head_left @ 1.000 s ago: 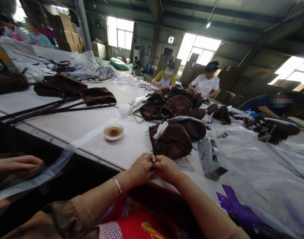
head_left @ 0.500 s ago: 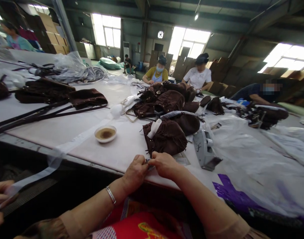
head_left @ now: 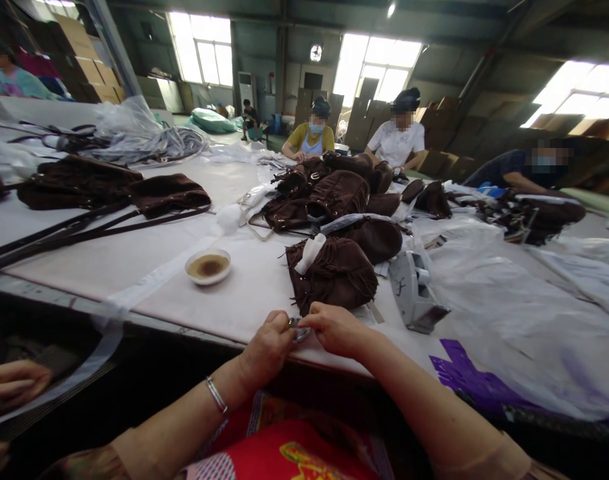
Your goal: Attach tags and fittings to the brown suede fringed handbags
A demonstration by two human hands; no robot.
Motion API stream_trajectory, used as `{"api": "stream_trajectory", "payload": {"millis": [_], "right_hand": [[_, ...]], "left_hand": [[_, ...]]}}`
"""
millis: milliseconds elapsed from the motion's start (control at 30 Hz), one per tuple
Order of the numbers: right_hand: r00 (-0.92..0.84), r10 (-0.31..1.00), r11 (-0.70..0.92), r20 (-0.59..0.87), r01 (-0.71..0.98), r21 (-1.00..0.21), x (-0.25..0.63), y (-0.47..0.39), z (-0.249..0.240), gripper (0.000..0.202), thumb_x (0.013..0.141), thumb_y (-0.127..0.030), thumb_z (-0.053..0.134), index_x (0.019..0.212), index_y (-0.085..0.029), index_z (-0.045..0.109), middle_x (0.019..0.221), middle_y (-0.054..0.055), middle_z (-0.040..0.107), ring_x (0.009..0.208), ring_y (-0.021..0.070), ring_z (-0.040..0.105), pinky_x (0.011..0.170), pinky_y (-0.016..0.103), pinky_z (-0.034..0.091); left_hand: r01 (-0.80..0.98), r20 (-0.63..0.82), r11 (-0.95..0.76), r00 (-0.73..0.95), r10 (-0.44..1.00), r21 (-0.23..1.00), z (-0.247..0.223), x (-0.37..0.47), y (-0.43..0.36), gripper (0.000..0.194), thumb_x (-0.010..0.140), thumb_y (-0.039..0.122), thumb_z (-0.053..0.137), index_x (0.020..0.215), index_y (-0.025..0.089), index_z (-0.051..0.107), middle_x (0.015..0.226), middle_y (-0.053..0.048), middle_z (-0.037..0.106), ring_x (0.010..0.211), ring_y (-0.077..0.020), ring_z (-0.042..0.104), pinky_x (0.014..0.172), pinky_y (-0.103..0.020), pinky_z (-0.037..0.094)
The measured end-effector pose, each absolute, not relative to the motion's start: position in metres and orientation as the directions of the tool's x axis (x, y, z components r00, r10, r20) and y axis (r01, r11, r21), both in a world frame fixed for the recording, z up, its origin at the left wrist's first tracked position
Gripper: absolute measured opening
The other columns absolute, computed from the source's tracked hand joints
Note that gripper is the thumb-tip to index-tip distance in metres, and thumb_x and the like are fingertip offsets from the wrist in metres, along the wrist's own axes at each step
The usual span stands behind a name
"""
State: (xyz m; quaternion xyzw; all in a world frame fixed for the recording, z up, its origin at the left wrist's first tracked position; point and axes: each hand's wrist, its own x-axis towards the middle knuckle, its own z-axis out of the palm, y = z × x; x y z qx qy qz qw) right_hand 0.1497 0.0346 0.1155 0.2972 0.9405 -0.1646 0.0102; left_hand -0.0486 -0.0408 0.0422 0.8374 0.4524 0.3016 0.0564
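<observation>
At the near edge of the table my left hand (head_left: 268, 348) is closed, pinching a small shiny metal piece (head_left: 299, 329) whose kind I cannot make out. My right hand (head_left: 337, 331) has its fingers curled, with the index finger and thumb at the piece's right side. Just beyond both hands lies a dark brown fringed suede bag (head_left: 342, 277), with a wad of white paper (head_left: 310, 255) on it. A shallow white dish (head_left: 208, 268) holding brownish liquid sits to the left.
More brown bags (head_left: 337, 193) are heaped behind. A grey tape dispenser (head_left: 415, 293) stands at right beside clear plastic sheeting (head_left: 509, 320). Long dark straps (head_left: 74, 233) lie at left. Another person's hand (head_left: 17, 383) is beside a white strip (head_left: 109, 333) over the edge. Co-workers sit across the table.
My right fingers have drawn slightly apart from my left, so more of the shiny piece shows. The other person's hand at left has shifted right. The view has tilted a little.
</observation>
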Motion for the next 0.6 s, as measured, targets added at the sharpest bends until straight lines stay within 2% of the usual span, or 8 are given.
{"api": "stream_trajectory", "payload": {"millis": [167,233,367,467,600], "right_hand": [[-0.734,0.584,0.721,-0.347,0.665,-0.192,0.132,0.026,0.128,0.033,0.084,-0.020,0.056,0.109,-0.033,0.073,0.094,0.005,0.073,0.087,0.0245,0.069,0.068,0.028,0.046],[-0.716,0.583,0.714,-0.384,0.677,-0.179,0.129,0.026,0.128,0.035,0.083,-0.019,0.056,0.111,-0.034,0.071,0.095,0.005,0.075,0.089,0.0259,0.070,0.069,0.029,0.047],[-0.677,0.659,0.670,-0.328,0.726,-0.155,0.127,0.021,0.121,0.033,0.088,-0.023,0.052,0.115,-0.036,0.068,0.100,0.005,0.075,0.093,0.0260,0.071,0.074,0.032,0.050],[-0.640,0.717,0.636,-0.278,0.763,-0.114,0.126,0.011,0.117,0.030,0.092,-0.024,0.046,0.114,-0.030,0.066,0.097,0.008,0.075,0.089,0.0266,0.072,0.072,0.034,0.052],[-0.651,0.714,0.658,-0.256,0.749,-0.070,0.124,0.005,0.117,0.023,0.093,-0.024,0.046,0.103,-0.023,0.067,0.093,0.011,0.074,0.086,0.0285,0.072,0.070,0.035,0.052]], "left_hand": [[0.704,0.487,-0.614,0.421,0.765,0.357,0.037,-0.050,-0.042,0.024,0.098,0.014,0.040,0.092,0.013,0.063,0.081,-0.005,0.045,0.085,-0.0211,0.045,0.072,-0.034,0.047],[0.705,0.497,-0.614,0.415,0.762,0.354,0.037,-0.050,-0.042,0.023,0.099,0.018,0.043,0.090,0.012,0.063,0.081,-0.005,0.045,0.085,-0.0212,0.046,0.072,-0.034,0.046],[0.698,0.511,-0.625,0.416,0.752,0.350,0.038,-0.050,-0.040,0.021,0.099,0.019,0.044,0.088,0.013,0.061,0.080,-0.005,0.045,0.084,-0.0203,0.046,0.073,-0.034,0.047],[0.690,0.510,-0.640,0.436,0.741,0.339,0.040,-0.051,-0.039,0.017,0.098,0.015,0.044,0.089,0.014,0.059,0.081,-0.005,0.045,0.083,-0.0204,0.046,0.075,-0.035,0.047],[0.707,0.491,-0.625,0.436,0.754,0.332,0.039,-0.052,-0.040,0.017,0.094,0.009,0.043,0.085,0.015,0.056,0.083,-0.006,0.046,0.084,-0.0212,0.046,0.074,-0.036,0.048]]}}
